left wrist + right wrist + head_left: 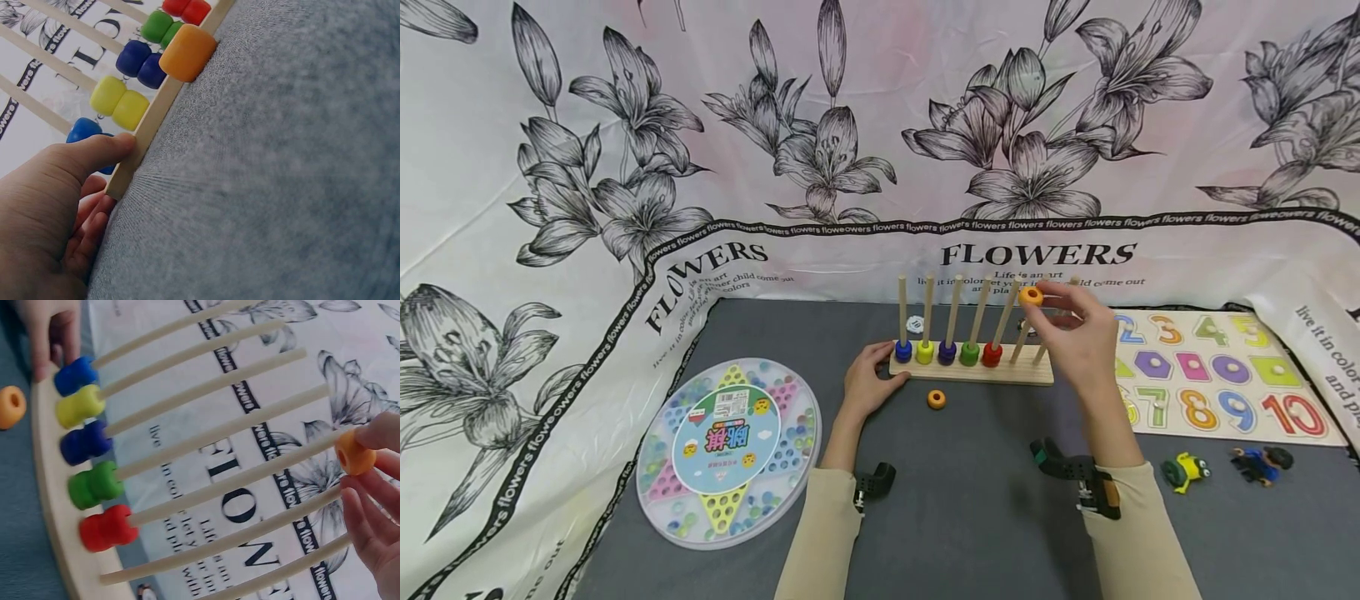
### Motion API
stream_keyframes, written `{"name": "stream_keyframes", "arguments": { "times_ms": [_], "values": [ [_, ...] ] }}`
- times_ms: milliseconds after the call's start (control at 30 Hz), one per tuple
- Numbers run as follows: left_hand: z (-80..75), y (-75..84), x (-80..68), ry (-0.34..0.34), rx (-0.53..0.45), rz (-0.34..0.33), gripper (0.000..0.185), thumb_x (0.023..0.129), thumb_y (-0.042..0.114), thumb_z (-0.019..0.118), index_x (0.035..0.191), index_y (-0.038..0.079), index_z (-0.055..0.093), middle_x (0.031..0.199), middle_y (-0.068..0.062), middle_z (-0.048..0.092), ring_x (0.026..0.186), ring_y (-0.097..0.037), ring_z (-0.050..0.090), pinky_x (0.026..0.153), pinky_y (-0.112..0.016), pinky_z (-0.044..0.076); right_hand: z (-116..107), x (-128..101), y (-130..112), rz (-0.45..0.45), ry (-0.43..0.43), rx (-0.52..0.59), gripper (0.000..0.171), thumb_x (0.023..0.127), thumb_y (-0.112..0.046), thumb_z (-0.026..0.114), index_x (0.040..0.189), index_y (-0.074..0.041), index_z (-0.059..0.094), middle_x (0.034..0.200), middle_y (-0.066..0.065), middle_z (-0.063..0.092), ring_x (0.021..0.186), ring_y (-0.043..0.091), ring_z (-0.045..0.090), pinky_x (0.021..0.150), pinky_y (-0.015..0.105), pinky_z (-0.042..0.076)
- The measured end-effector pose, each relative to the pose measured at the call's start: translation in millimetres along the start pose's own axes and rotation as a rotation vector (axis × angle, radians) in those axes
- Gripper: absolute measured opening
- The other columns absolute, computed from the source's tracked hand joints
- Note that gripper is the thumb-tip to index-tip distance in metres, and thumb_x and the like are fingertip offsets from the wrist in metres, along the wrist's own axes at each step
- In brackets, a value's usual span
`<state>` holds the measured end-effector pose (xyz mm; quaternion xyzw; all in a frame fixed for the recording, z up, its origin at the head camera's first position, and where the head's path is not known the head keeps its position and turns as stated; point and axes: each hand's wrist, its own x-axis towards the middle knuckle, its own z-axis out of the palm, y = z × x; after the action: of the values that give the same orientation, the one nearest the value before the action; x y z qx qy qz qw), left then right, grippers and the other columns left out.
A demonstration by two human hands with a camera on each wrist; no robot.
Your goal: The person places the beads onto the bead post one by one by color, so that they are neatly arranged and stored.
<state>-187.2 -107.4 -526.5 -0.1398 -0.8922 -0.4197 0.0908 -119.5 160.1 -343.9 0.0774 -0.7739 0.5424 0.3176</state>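
The wooden peg rack [970,371] sits at centre frame, its left end gripped by the left hand [867,385]. Upper right of it, the right hand [1075,333] pinches an orange bead [1031,295] near a peg tip. A misaligned hole could glance off the peg, dropping the bead beside the loose orange bead [936,399].

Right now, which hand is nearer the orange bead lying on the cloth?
Left. The left hand holds the rack's end just beside the loose bead; the right hand is raised by the pegs.
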Motion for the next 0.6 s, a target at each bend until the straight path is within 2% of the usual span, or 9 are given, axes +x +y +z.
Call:
{"name": "stream_keyframes", "arguments": {
  "times_ms": [100,300,600],
  "values": [
    [-0.3,-0.1,-0.1,-0.001,0.004,0.000,0.058,0.082,0.026,0.082,0.132,0.003,0.063,0.127,-0.011,0.061,0.104,-0.024,0.063,0.087,-0.035,0.054,-1,7,5,-0.028,0.064,-0.031,0.026,0.081,0.012,0.072,0.106,0.017,0.067,0.101,0.029,0.065,0.082,-0.005,0.060,0.068,0.008,0.048],
    [0.0,-0.9,-0.2,-0.004,0.013,-0.011,0.058,0.082,0.026,0.082,0.133,0.005,0.063,0.127,-0.010,0.061,0.103,-0.023,0.063,0.087,-0.035,0.054,-2,16,24,0.004,0.138,-0.063,0.028,0.084,0.001,0.075,0.111,0.007,0.071,0.105,0.018,0.067,0.088,-0.001,0.060,0.072,0.013,0.048],
    [0.8,-1.4,0.0,0.000,0.035,-0.010,0.057,0.083,0.028,0.081,0.133,0.006,0.064,0.125,-0.010,0.062,0.100,-0.023,0.063,0.085,-0.035,0.054,1,20,20,-0.008,0.199,-0.180,0.027,0.085,-0.009,0.077,0.109,0.003,0.074,0.100,0.015,0.067,0.086,-0.003,0.057,0.069,0.013,0.047]
  ]
}}
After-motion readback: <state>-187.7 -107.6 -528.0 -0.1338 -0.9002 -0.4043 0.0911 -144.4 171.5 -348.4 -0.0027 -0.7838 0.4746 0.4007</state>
